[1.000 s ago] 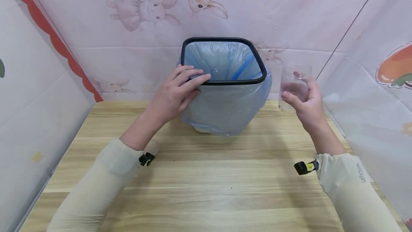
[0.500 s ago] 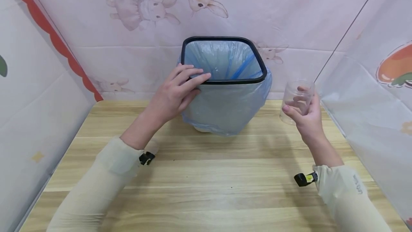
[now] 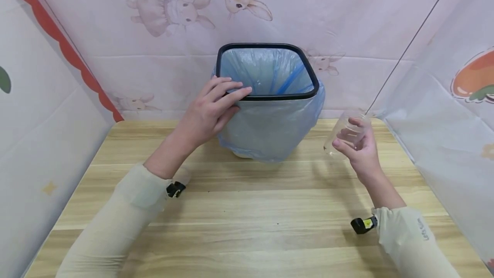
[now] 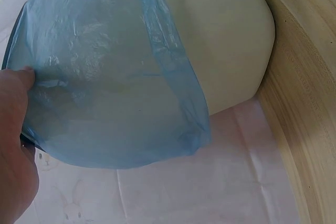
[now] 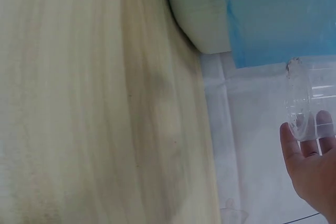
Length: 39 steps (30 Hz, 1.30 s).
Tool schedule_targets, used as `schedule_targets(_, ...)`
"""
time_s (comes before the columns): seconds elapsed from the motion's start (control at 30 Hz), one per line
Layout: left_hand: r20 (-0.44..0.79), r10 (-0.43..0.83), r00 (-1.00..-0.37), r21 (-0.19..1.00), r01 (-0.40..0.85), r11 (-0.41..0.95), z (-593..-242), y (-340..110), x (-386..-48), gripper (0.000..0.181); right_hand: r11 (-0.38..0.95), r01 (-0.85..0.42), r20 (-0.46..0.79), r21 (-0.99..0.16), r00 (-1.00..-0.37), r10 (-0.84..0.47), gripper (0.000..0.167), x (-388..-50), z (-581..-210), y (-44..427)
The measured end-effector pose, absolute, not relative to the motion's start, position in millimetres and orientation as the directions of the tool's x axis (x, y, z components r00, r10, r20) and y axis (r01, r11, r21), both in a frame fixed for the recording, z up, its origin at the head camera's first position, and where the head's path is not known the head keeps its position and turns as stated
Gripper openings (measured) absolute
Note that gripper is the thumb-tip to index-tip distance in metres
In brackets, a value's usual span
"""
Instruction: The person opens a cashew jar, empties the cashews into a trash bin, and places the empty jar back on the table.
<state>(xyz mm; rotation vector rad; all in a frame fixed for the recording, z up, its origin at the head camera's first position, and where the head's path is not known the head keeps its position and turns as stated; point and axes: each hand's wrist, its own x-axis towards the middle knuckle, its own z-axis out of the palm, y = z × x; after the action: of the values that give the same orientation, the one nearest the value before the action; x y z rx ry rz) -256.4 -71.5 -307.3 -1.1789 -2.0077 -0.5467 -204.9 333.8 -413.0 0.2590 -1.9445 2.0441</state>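
A trash bin [image 3: 266,130] lined with a blue translucent bag [image 3: 262,70] stands upright at the back of the table, its black rim [image 3: 283,97] over the bag. My left hand [image 3: 212,106] grips the rim's near left corner, fingers over the top and thumb on the outer side. In the left wrist view, the left hand [image 4: 16,140] touches the bagged side. To the right of the bin, my right hand [image 3: 360,149] holds a clear plastic jar [image 3: 347,132] above the table, tilted with its base toward the lower left. No contents show in the jar.
The wood-grain table [image 3: 247,231] runs up to a back wall sheet [image 3: 185,25] with rabbit prints. White side sheets [image 3: 444,132] flank the table. The bag's loose edge hangs over the bin's outside; the bin's pale base [image 4: 226,40] shows below it.
My right hand has lowered the jar and drawn it slightly toward me. The jar has gone from nearly upright to tilted. My left hand has stayed on the rim.
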Motion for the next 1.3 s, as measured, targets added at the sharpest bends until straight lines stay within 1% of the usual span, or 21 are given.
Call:
schedule_targets(0.3,0.767,0.562,-0.31,-0.004,0.873,0.488,-306.8,-71.9,-256.0,0.045,-0.021,-0.281,0.279,-0.959,-0.958,0.07,0.068,-199.4,-431.3,333.3)
schedule_targets(0.8,0.765,0.56,-0.319,0.005,0.872,0.49,-305.1,-72.5,-254.8,0.047,0.092,-0.186,0.192,-0.978,-0.98,0.055,0.071,-192.5,-449.2,331.2)
schedule_targets(1.1,0.768,0.557,-0.317,0.005,0.873,0.488,-305.6,-72.4,-254.1,0.046,0.156,-0.134,0.143,-0.979,-0.989,0.046,0.076,-192.4,-458.6,331.6)
schedule_targets(1.3,0.768,0.56,-0.311,-0.004,0.872,0.49,-305.6,-72.2,-255.0,0.045,0.186,-0.112,0.12,-0.976,-0.992,0.029,0.074,-191.9,-463.6,332.5)
